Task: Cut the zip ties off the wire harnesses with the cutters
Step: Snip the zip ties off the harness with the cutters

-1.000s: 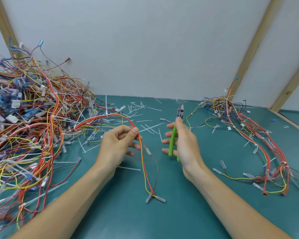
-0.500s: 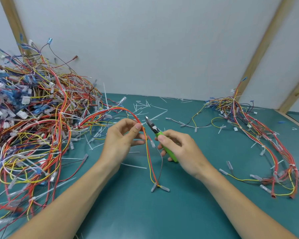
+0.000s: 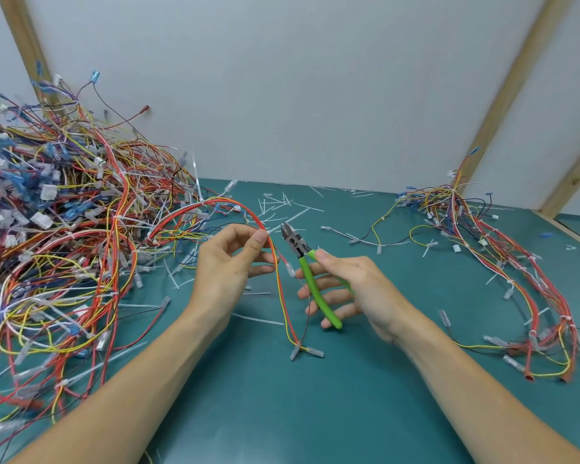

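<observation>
Our left hand (image 3: 228, 272) pinches the red-yellow wire bundle (image 3: 282, 283) mid-desk (image 3: 382, 413). Our right hand (image 3: 355, 289) grips the green cutters (image 3: 310, 279), jaws slightly apart just right of the bundle.

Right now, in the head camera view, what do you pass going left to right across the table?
Big tangled pile of wire harnesses → left hand pinching an orange and yellow wire bundle → green-handled cutters → right hand gripping them → smaller harness pile.
</observation>
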The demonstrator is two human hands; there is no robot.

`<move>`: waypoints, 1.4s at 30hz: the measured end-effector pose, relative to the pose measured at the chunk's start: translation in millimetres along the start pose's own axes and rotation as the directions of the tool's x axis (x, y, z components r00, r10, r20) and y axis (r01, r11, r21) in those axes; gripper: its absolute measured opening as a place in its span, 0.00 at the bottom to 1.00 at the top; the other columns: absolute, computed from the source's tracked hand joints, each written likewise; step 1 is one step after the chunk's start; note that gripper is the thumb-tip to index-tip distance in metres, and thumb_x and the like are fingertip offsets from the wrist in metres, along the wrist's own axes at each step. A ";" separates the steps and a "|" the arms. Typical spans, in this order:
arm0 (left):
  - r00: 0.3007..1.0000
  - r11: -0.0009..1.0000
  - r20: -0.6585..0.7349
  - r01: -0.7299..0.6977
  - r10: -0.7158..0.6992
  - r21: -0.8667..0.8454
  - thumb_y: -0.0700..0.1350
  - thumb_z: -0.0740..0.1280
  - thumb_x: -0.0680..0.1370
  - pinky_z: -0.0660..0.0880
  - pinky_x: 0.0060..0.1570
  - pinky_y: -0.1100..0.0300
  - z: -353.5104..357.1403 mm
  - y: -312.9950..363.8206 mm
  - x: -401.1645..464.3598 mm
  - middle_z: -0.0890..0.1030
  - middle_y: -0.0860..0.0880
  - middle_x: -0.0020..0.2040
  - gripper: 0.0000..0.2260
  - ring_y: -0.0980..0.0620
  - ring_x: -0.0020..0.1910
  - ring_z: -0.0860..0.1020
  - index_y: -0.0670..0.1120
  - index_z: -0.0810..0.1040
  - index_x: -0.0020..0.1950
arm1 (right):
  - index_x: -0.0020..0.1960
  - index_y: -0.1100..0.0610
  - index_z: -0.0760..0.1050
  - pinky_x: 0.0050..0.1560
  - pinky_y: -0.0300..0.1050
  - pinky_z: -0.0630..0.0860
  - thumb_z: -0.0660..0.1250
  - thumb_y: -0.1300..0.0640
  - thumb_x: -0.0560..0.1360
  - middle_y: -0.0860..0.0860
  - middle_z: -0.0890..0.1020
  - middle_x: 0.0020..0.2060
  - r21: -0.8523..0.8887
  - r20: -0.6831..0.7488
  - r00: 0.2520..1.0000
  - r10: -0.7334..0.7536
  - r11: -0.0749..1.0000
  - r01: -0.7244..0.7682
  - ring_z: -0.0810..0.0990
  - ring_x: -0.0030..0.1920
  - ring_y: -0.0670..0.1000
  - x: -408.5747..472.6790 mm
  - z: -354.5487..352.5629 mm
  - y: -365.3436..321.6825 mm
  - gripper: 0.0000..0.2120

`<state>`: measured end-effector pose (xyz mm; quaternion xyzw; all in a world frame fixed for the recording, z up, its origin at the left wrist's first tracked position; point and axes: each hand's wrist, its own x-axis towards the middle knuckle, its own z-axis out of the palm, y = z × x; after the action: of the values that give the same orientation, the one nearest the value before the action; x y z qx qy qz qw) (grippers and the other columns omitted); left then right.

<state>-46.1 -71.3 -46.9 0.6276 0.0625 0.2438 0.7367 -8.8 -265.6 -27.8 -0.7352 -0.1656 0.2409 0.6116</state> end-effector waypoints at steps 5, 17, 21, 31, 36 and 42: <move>1.000 1.000 -0.007 0.014 -0.014 -0.016 0.41 0.69 0.80 0.81 0.35 0.61 0.1 -0.1 0.2 0.81 0.42 0.39 0.05 0.51 0.34 0.83 0.39 0.79 0.48 | 0.52 0.52 0.87 0.39 0.52 0.84 0.65 0.34 0.74 0.56 0.88 0.46 -0.019 0.001 1.000 0.008 1.000 -0.008 0.87 0.42 0.56 0.2 -0.9 0.8 0.24; 1.000 1.000 0.027 -0.003 0.003 -0.001 0.40 0.69 0.80 0.82 0.34 0.59 1.6 1.2 -2.0 0.82 0.46 0.36 0.05 0.52 0.33 0.82 0.38 0.80 0.47 | 0.51 0.54 0.87 0.31 0.47 0.77 0.65 0.35 0.74 0.57 0.87 0.42 -0.064 -0.034 0.996 -0.077 0.995 0.075 0.83 0.35 0.53 -0.6 6.2 3.0 0.24; 1.000 0.999 0.027 -0.005 0.004 0.039 0.41 0.69 0.80 0.83 0.35 0.56 1.7 0.4 -1.8 0.82 0.46 0.38 0.05 0.52 0.33 0.82 0.39 0.80 0.47 | 0.49 0.55 0.86 0.29 0.45 0.75 0.65 0.36 0.75 0.55 0.86 0.39 -0.101 -0.066 0.991 -0.113 0.989 0.106 0.82 0.33 0.53 -0.4 9.1 5.6 0.23; 1.000 0.998 0.014 0.009 -0.010 0.067 0.42 0.70 0.79 0.81 0.31 0.59 0.4 -3.5 -0.1 0.84 0.47 0.38 0.06 0.51 0.33 0.83 0.40 0.81 0.47 | 0.40 0.48 0.84 0.29 0.49 0.77 0.66 0.40 0.79 0.53 0.86 0.36 -0.255 -0.148 0.964 -0.220 0.950 0.178 0.81 0.32 0.53 -1.5 11.3 10.3 0.16; 0.999 0.997 0.010 0.031 -0.031 0.065 0.43 0.71 0.79 0.81 0.31 0.59 1.1 -4.4 0.2 0.85 0.47 0.38 0.06 0.50 0.33 0.83 0.40 0.81 0.46 | 0.40 0.46 0.82 0.35 0.47 0.78 0.65 0.36 0.78 0.46 0.85 0.35 -0.405 -0.186 0.941 -0.281 0.895 0.188 0.84 0.33 0.52 -0.7 8.8 11.6 0.17; 0.999 0.996 0.013 0.036 -0.037 0.077 0.44 0.72 0.79 0.80 0.30 0.59 1.0 -5.8 1.3 0.84 0.48 0.37 0.07 0.50 0.33 0.83 0.41 0.81 0.45 | 0.41 0.45 0.82 0.33 0.51 0.78 0.62 0.31 0.74 0.47 0.83 0.33 -0.452 -0.182 0.935 -0.303 0.871 0.194 0.81 0.33 0.54 0.6 8.8 12.7 0.20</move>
<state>-43.0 -72.1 -52.0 0.6557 0.0781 0.2232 0.7170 -13.9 -260.6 -41.5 -0.8475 -0.2305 0.0240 0.4775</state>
